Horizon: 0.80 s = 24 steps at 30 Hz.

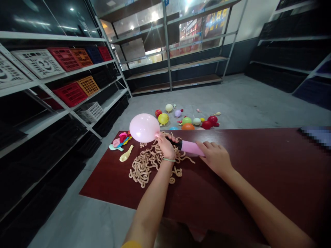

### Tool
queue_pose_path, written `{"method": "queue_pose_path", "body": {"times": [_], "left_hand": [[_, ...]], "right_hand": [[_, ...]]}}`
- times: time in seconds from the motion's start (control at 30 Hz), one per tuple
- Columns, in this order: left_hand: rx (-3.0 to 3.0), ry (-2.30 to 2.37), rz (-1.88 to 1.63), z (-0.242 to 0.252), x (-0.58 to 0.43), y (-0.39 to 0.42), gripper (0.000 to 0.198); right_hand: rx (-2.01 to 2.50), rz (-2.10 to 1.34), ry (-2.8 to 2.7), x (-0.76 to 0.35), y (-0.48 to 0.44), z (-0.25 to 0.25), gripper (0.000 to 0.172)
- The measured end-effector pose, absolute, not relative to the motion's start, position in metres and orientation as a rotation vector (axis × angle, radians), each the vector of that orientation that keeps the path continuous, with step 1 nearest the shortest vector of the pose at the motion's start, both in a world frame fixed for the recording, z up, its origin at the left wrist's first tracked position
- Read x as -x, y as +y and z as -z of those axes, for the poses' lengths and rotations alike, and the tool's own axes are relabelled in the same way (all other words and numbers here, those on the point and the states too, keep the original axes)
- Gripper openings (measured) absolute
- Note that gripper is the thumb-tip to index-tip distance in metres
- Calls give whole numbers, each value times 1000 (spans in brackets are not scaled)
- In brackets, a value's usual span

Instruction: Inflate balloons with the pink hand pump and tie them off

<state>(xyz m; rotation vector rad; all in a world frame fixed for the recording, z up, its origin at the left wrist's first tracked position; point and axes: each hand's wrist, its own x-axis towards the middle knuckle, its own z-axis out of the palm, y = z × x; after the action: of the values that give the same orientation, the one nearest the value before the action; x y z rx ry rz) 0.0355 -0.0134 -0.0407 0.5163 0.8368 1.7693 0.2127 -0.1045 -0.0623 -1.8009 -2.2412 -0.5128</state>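
Note:
A pale pink inflated balloon sits at the nozzle end of a pink hand pump above the dark red table. My left hand is closed, pinching the balloon's neck onto the pump's black nozzle. My right hand is wrapped round the pump's pink barrel. Under my left hand lies a heap of beige rubber bands. A small pile of flat coloured balloons and one flat yellow balloon lie to the left of the heap.
Several inflated balloons of mixed colours lie on the grey floor beyond the table. Metal shelving with red, orange and white crates runs along the left. More shelves stand at the back and right. A blurred patch sits at the table's right.

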Motion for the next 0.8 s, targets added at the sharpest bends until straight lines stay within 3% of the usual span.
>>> {"method": "queue_pose_path", "body": {"times": [0.23,0.4,0.57,0.8], "left_hand": [[-483,797,-1921,26,-14,-14,32],[-513,801,-1981,25,-15,-22,33],[-586,762,-1908,33,-34,-31,30],[-564,741,-1970,26,-23,-25,29]], "right_hand": [[1832,574,-2142,-250,-97,58,40],[1925,454,-2138,-214,-102,60,36],[1850,385,-2176,-191,-109,62,40],[1844,491,-2144,-239,-96,62,43]]}}
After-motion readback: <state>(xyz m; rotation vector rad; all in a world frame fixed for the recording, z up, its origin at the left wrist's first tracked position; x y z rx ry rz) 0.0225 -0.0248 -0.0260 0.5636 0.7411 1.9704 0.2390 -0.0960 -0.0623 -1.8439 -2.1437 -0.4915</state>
